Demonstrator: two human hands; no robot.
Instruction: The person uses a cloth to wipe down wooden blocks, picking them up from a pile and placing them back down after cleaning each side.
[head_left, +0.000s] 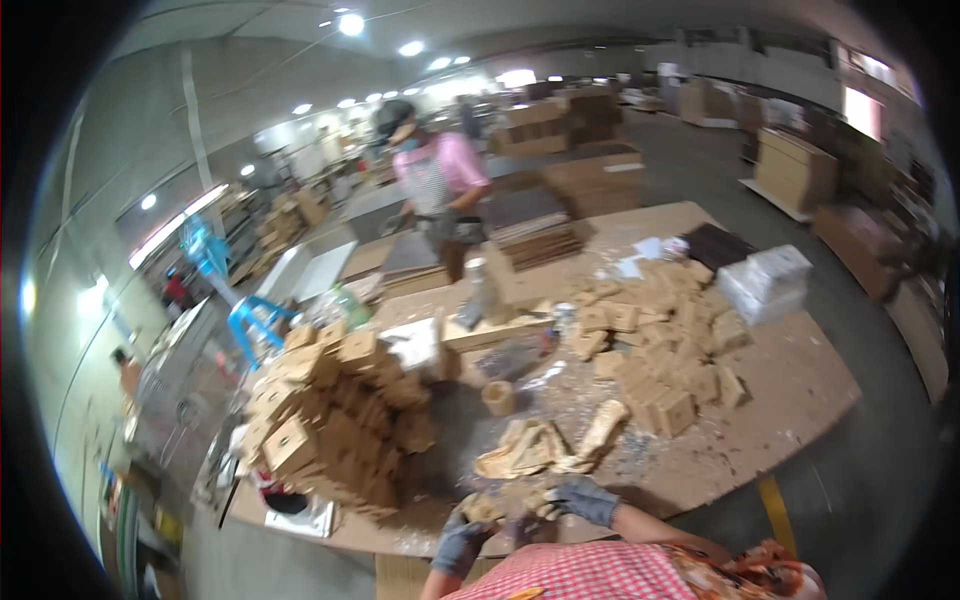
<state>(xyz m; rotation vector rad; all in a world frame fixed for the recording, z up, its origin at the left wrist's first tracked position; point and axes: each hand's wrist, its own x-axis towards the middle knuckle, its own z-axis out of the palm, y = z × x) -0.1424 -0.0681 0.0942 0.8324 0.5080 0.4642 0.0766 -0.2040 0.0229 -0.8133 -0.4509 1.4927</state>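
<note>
Left hand [460, 541], right hand [588, 500] curled, grip unclear; block pile [322, 440] stacked ahead-left, block heap [655, 345] scattered ahead-right; finished share cannot be told.

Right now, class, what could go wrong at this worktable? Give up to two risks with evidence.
First, the left pile of tan blocks is heaped unevenly near the edge of the table, so some might slide off. Second, the left hand and right hand are close to the near edge, so anything dropped could fall.
</note>
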